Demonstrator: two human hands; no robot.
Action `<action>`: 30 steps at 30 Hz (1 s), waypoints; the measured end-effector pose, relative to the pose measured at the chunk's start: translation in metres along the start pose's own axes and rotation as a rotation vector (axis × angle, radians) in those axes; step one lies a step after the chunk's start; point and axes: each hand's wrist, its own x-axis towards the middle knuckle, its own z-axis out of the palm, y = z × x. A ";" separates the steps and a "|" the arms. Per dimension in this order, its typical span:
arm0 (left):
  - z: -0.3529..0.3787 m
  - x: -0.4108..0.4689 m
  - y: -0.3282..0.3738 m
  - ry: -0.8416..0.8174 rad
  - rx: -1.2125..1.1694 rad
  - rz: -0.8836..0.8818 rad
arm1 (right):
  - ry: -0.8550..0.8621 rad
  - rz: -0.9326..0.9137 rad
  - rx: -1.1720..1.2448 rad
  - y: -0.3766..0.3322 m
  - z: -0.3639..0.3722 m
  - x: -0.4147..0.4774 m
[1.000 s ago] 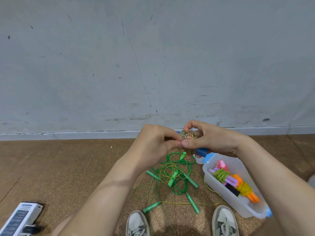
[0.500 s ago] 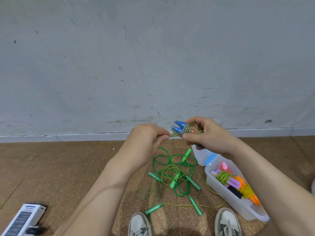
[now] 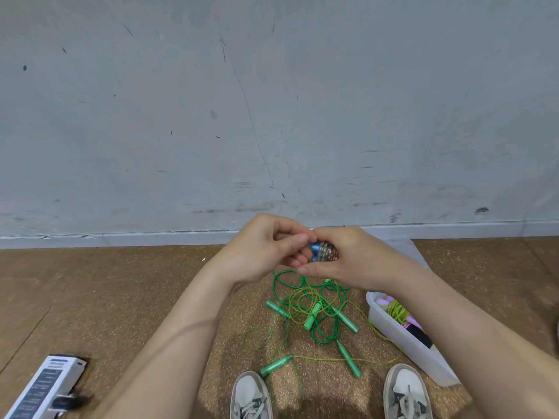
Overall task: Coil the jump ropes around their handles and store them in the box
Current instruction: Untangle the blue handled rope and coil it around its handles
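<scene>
Together left hand (image 3: 266,249), right hand (image 3: 348,258) gripping coiled jump rope (image 3: 323,251), carton (image 3: 42,385) print unreadable

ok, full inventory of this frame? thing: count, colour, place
coiled rope bundle: 1, blue handles with speckled cord, held between both hands
loose jump ropes: several tangled, green, floor in front of the shoes
box: 1, clear plastic, floor at right, holds coiled ropes
coiled ropes in box: count unclear, yellow-green, pink, purple
carton: 1, white and dark, floor lower left
shoes: 2, white, bottom edge
left hand: 1, on bundle
right hand: 1, gripping bundle
</scene>
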 end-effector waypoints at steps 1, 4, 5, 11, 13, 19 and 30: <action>-0.002 0.000 0.000 0.015 0.087 0.016 | 0.004 0.004 -0.041 0.001 -0.003 0.001; -0.008 -0.001 -0.001 0.116 0.711 0.137 | -0.003 0.038 -0.211 0.000 -0.011 0.000; -0.008 -0.002 0.000 0.111 0.821 0.157 | -0.006 0.053 -0.255 -0.001 -0.013 0.000; -0.001 0.001 -0.004 0.073 1.021 0.311 | -0.035 0.082 -0.385 -0.007 -0.012 -0.001; 0.001 0.000 -0.004 0.128 1.058 0.432 | -0.063 0.106 -0.317 -0.007 -0.015 -0.001; 0.011 -0.007 -0.014 0.305 1.343 0.540 | -0.149 0.196 -0.045 -0.002 -0.030 -0.004; 0.012 -0.008 -0.013 0.146 1.050 0.499 | -0.245 0.239 0.030 -0.002 -0.023 0.001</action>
